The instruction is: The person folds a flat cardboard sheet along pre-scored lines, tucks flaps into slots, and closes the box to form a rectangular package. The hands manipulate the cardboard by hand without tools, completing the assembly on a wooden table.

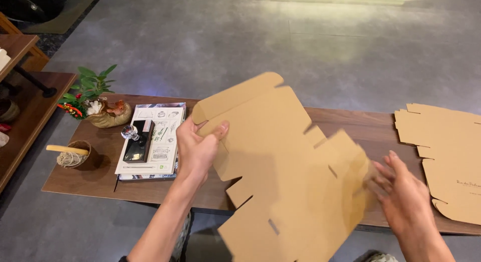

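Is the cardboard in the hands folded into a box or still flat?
Mostly flat: the cardboard is one spread sheet with open flaps; only its right edge bends.

Booklet (pixel 159 141), potted plant (pixel 100 104), small bowl (pixel 75 154) on wooden table (pixel 100 179); flat cardboard stack (pixel 446 156) right

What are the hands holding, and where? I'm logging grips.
The left hand pinches the flat cardboard box blank at its upper-left edge; the right hand touches its right edge, blurred.

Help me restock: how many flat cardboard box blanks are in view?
2: one cardboard blank held above the table, one stack lying at the table's right end, possibly several sheets.
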